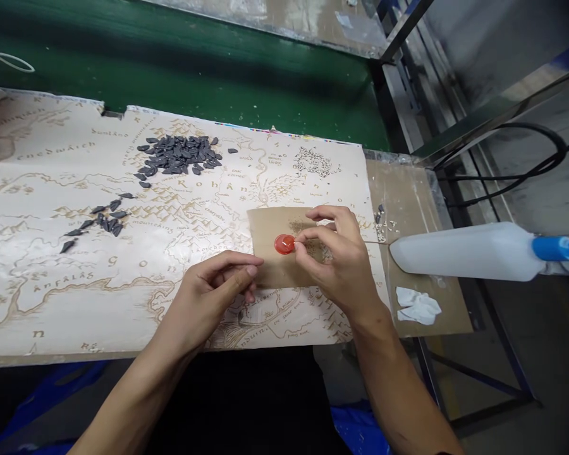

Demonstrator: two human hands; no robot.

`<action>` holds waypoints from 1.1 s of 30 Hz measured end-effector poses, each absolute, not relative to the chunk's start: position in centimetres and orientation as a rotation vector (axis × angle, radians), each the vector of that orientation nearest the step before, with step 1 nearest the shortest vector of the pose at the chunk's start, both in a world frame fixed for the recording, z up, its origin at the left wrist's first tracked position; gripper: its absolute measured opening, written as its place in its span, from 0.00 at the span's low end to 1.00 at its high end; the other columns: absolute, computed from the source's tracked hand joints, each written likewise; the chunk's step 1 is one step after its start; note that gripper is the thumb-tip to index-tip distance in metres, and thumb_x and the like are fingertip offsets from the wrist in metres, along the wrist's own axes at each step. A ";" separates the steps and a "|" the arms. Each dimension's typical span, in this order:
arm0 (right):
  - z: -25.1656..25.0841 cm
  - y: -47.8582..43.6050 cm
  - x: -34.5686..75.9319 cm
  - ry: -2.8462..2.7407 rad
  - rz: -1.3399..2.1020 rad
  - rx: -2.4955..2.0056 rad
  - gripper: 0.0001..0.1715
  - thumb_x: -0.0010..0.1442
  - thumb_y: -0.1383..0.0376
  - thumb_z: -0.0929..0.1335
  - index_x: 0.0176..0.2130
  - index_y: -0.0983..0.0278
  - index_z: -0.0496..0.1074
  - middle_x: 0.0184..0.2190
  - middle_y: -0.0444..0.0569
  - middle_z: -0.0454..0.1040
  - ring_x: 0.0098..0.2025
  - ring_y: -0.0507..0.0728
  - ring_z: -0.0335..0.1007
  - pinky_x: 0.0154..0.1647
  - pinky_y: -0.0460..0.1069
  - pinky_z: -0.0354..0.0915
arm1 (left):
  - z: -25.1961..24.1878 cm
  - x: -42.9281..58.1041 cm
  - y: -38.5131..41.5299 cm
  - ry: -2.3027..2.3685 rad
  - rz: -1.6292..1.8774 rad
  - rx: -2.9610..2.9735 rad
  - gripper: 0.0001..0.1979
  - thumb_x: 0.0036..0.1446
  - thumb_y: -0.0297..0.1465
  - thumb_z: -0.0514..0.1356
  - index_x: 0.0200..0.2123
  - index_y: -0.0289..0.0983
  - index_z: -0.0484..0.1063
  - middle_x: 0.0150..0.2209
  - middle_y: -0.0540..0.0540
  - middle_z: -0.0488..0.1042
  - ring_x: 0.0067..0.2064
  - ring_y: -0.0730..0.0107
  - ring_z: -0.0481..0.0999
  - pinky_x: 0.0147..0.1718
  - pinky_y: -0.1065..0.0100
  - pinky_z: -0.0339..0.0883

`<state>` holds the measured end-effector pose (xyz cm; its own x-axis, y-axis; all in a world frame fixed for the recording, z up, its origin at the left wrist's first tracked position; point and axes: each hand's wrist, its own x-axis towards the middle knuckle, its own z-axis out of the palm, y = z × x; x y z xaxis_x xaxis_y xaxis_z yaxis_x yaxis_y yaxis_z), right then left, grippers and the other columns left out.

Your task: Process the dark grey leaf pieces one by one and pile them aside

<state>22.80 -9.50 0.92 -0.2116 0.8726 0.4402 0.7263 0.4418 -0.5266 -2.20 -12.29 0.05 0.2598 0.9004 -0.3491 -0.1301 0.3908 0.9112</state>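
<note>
Red round disc (284, 244) on cardboard (270, 265), right hand (339, 262) pinching its edge, left hand (213, 297) curled

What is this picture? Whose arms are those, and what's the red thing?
This picture comes from a camera worn on a person's head, so those arms are that person's own. A big printed map covers the table. On it lies a piece of brown cardboard with a shiny red round blob on top. The right hand pinches its fingertips right beside the blob, but I can't tell if they hold anything. The left hand seems empty. Farther away are a heap of small dark pointed pieces and a white plastic bottle.
</note>
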 end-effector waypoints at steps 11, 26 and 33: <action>-0.2 -11.6 23.9 -1.923 0.319 -1.447 0.07 0.70 0.71 0.73 0.41 0.58 0.79 0.56 0.55 0.75 0.63 0.68 0.77 0.61 0.66 0.76 | -0.7 -1.7 -11.5 1.028 0.926 0.846 0.12 0.66 0.35 0.78 0.50 0.39 0.87 0.35 0.47 0.87 0.35 0.68 0.86 0.40 0.68 0.82; 2.2 -14.5 21.4 -1.324 0.957 -1.246 0.04 0.71 0.65 0.79 0.41 0.55 0.85 0.53 0.53 0.84 0.55 0.64 0.86 0.52 0.60 0.87 | 1.4 2.0 -11.7 0.803 0.864 0.811 0.07 0.71 0.35 0.74 0.48 0.39 0.89 0.34 0.45 0.87 0.37 0.66 0.86 0.42 0.66 0.80; 2.3 -14.2 20.9 -1.263 0.978 -1.218 0.04 0.68 0.64 0.81 0.39 0.55 0.87 0.51 0.55 0.86 0.60 0.66 0.85 0.51 0.59 0.89 | 1.0 2.0 -12.1 0.757 0.874 0.777 0.06 0.71 0.34 0.75 0.47 0.41 0.90 0.34 0.46 0.87 0.37 0.68 0.87 0.43 0.69 0.80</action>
